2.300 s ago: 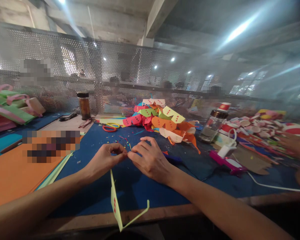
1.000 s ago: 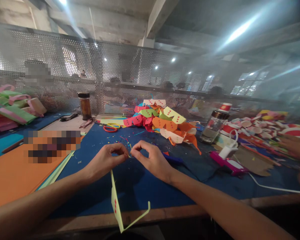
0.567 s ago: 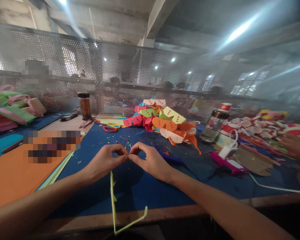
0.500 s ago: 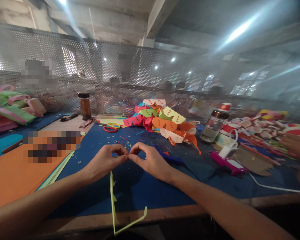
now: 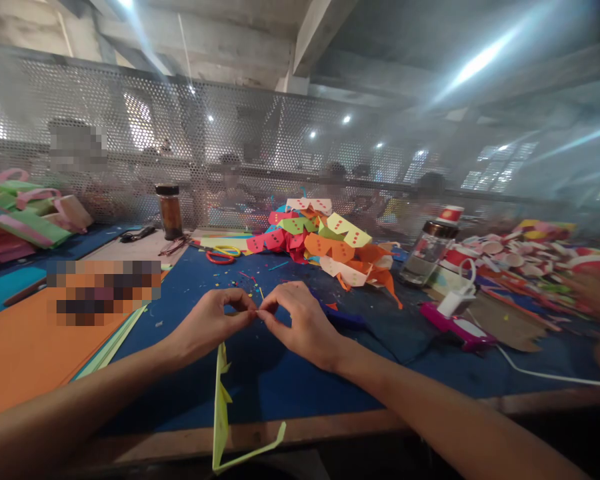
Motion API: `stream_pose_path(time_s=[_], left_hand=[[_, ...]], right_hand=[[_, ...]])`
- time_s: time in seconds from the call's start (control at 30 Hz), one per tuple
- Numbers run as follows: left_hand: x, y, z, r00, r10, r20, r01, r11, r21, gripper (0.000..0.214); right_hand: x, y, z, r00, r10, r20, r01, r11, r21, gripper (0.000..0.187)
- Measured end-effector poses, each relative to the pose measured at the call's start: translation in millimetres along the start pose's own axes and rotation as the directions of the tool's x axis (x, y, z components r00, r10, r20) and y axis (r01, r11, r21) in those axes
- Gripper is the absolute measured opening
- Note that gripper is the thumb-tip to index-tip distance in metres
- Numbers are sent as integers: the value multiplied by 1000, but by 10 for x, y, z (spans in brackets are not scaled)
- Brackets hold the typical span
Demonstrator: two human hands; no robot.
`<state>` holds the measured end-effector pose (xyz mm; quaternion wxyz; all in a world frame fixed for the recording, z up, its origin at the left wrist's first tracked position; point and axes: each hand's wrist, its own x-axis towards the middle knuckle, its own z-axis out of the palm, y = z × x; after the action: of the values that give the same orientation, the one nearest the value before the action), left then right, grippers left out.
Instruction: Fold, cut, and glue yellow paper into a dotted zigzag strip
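My left hand [image 5: 213, 319] is closed, thumb and forefinger pinched, above the blue table mat. From under its palm hangs a pair of yellow-green folded paper glasses [image 5: 221, 407], with pointed flaps and one side arm bent out to the right past the table edge. Close against those fingertips, my right hand [image 5: 297, 320] pinches with thumb and forefinger. Whatever lies between its fingertips is too small to make out. Beyond the hands is a pile of dotted paper glasses [image 5: 330, 247] in orange, pink, green and white.
Orange paper sheets [image 5: 25, 353] lie at left. Behind are scissors [image 5: 223, 255] and a dark jar [image 5: 169, 213]. A blue glue gun [image 5: 347, 319], a glass bottle [image 5: 427, 250] and a magenta power strip [image 5: 457, 327] stand right. Another person's blurred hand [image 5: 597, 293] shows far right.
The hanging paper glasses have swung slightly left and turned, showing more of their face. My right hand has shifted a little; the fingertips of both hands stay close together.
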<state>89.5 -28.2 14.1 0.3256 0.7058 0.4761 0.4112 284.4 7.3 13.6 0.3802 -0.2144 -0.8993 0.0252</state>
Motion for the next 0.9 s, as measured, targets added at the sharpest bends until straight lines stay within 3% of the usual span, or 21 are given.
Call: stream_pose_path(time_s=[0.27,0.6,0.9], left_hand=[[-1,-36,24,1000,-3,8,3,1000,-16,14],[-16,-9,41,1000,0,-2,0,1000,-5,13],[-7,-1,31,999,-20,-35,19,999,-40,15]], right_hand=[[1,-43,-23,980,-198,7,195,958,-211,10],[7,-73,0,971,-237,-14,219,916,-335,13],[-2,-48,-8,968,-252,-13,235,920,-314,6]])
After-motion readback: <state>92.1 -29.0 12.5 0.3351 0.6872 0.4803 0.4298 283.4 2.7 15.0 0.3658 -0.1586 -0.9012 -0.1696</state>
